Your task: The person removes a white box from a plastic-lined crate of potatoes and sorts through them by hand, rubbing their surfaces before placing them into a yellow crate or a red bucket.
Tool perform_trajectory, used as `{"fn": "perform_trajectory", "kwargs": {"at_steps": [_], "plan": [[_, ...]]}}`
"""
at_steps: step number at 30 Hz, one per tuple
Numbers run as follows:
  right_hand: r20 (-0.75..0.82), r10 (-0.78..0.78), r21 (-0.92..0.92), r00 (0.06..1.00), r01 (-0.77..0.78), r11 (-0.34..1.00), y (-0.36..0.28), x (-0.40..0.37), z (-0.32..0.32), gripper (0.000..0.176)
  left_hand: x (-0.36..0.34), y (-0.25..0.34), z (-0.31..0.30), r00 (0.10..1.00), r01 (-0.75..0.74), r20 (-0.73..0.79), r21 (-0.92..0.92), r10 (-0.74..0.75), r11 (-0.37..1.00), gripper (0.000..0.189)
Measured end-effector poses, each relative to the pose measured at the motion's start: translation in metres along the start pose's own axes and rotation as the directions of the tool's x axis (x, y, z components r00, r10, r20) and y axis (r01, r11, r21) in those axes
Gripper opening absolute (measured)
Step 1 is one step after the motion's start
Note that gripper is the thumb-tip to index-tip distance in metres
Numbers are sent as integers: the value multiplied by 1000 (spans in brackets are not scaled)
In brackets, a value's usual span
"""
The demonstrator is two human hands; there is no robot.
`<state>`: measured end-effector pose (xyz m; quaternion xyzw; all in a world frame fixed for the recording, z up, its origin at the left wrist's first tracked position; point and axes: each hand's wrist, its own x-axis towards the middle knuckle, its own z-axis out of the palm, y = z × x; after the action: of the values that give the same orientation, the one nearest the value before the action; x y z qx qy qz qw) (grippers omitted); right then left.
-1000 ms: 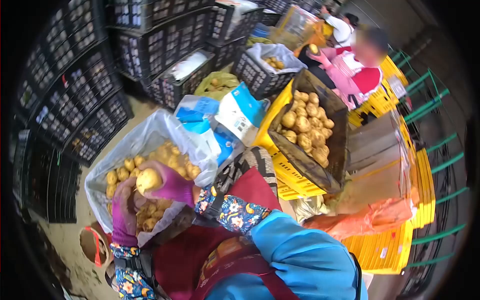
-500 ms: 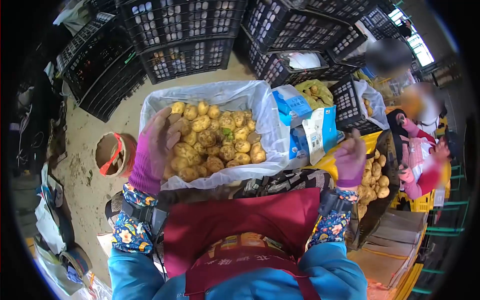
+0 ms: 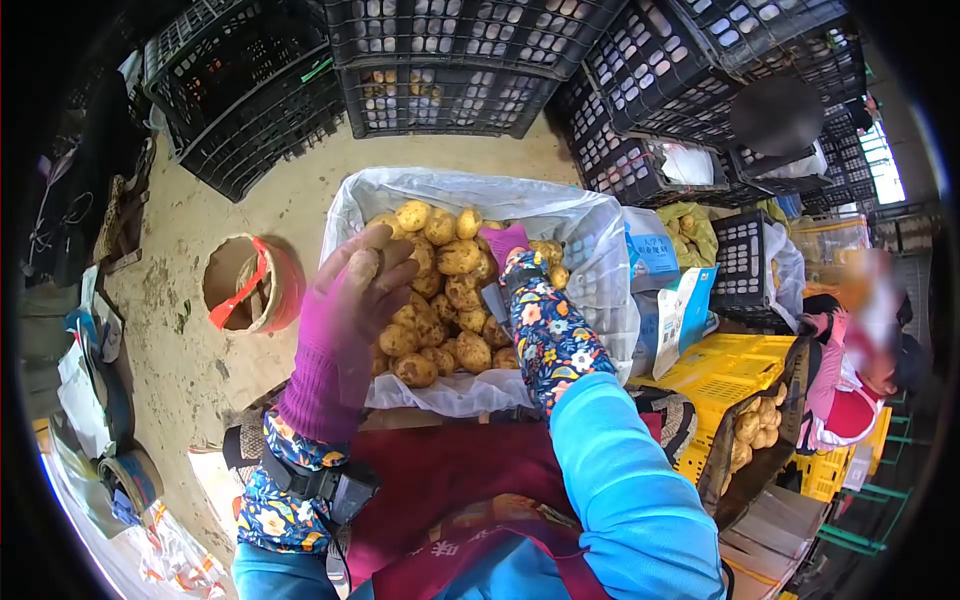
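Observation:
A crate lined with clear plastic (image 3: 590, 215) holds many dirt-speckled yellow potatoes (image 3: 462, 257). My left hand (image 3: 355, 290), in a purple glove with dusty fingers, hovers over the left side of the potatoes. Its fingers are spread, and I see nothing held in them. My right hand (image 3: 505, 240), also purple-gloved, reaches into the far middle of the crate among the potatoes. Its fingers are hidden behind the glove and the flowered sleeve cover, so what they touch cannot be made out.
A red-rimmed bucket (image 3: 285, 290) stands left of the crate. Stacked black crates (image 3: 450, 105) line the back. To the right are blue-and-white boxes (image 3: 680, 310), a yellow crate (image 3: 715, 375) and a sack of potatoes (image 3: 757, 425). A person in pink sleeves (image 3: 830, 390) is at far right.
My right hand has swung left from beside the yellow crate into the potatoes. My left hand stays over the crate's left side. The view has shifted, with the crate now further right.

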<state>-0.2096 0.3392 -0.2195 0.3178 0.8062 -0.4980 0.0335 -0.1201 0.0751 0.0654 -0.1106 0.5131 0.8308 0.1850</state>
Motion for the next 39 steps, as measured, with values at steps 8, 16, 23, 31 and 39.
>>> {"fn": "perform_trajectory", "kwargs": {"at_steps": [8,16,23,31,39], "plan": [[135,-652,229,746,616,753,-86,-149,-98,82,4,-38,17,996,54,59,181,-66,982,50],[2,-868,-239,497,843,482,-112,-240,-123,88,8,-97,27,914,-195,394,220,95,956,61],[46,-789,174,613,773,611,-109,-266,-107,87,-4,-82,22,943,-306,263,438,205,845,39],[222,-353,-24,909,367,930,-47,-93,-68,63,-5,-36,0,996,-59,69,165,48,984,55],[262,-234,223,936,177,959,-26,-16,13,51,6,-34,-13,999,-3,47,65,-1,998,56]]}}
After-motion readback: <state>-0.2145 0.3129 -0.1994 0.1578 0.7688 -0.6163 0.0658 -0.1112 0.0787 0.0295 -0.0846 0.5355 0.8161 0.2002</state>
